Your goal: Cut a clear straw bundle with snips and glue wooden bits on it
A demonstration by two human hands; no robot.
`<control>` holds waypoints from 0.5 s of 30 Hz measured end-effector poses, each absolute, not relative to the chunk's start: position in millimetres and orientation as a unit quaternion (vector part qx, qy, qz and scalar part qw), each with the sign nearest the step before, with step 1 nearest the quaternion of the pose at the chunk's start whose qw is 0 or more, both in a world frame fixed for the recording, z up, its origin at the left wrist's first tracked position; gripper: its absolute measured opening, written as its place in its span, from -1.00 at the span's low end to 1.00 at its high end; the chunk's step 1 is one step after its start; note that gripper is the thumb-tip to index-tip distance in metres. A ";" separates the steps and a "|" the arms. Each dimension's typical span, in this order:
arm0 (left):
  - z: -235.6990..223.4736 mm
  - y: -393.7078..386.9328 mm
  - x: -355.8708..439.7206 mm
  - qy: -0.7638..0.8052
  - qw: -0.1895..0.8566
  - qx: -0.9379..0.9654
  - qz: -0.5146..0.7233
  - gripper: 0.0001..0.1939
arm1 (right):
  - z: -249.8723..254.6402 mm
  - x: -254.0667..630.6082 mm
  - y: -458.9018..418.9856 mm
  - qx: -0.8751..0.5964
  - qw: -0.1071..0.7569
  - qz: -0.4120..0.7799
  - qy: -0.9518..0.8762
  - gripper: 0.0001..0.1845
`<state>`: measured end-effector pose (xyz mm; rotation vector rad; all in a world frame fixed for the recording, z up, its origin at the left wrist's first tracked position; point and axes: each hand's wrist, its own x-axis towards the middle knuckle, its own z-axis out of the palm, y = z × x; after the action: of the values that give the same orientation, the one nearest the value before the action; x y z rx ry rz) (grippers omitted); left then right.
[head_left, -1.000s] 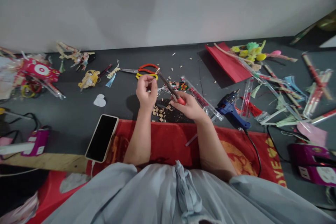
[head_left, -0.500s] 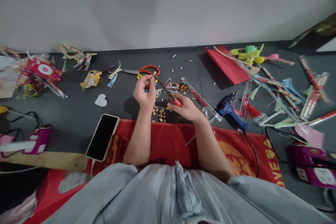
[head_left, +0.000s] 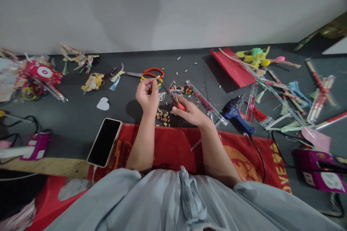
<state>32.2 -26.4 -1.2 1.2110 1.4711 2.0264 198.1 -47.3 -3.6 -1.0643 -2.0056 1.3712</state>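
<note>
My left hand [head_left: 148, 94] is closed in a pinch on a small pale wood-coloured piece [head_left: 158, 77] above the dark table. My right hand [head_left: 189, 111] is wrapped round the red handle of a slim tool with a dark shaft [head_left: 170, 94]; its exact kind is unclear. The shaft slants up and left, its tip close by the small piece; I cannot tell whether they touch. Below my hands lies a scatter of small pale pieces [head_left: 163, 116]. Orange-handled scissors [head_left: 153, 72] lie behind my left hand. Colourful patterned strips with white strings [head_left: 177, 90] lie between my hands.
A blue glue gun [head_left: 236, 113] lies right of my right hand, its cord running over a red cloth [head_left: 173, 140]. Left are a phone [head_left: 105, 142] and a white paper heart [head_left: 103, 104]. A red folder [head_left: 234, 68], tassels and wrapped sticks lie at the right.
The whole view has shifted slightly. Both hands keep their grips, and the tool's tip stays near the small piece with only a slight shift.
</note>
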 end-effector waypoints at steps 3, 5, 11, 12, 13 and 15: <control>-1.9 -25.7 32.2 0.517 0.201 0.413 0.722 -0.69 | -2.8 197.8 -47.0 -0.391 0.241 0.498 -0.736 -0.61; -1.8 -25.4 31.8 0.514 0.213 0.404 0.726 -0.68 | -2.3 197.7 -46.7 -0.389 0.241 0.495 -0.739 -0.62; 1.1 -26.2 29.9 0.519 0.229 0.396 0.722 -0.71 | -1.7 198.2 -46.5 -0.389 0.233 0.492 -0.743 -0.61; 1.5 -26.3 29.5 0.520 0.229 0.397 0.721 -0.71 | -1.7 198.3 -46.5 -0.390 0.233 0.490 -0.744 -0.61; 1.8 -26.4 29.1 0.521 0.230 0.398 0.719 -0.72 | -1.8 198.3 -46.6 -0.390 0.233 0.488 -0.745 -0.61; 2.1 -26.4 28.3 0.521 0.236 0.397 0.718 -0.72 | -1.9 198.2 -46.6 -0.390 0.233 0.483 -0.748 -0.62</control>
<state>28.3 -26.4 2.1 1.0901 1.4286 1.9685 198.2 -46.6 -1.9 -1.0710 -2.0557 1.3274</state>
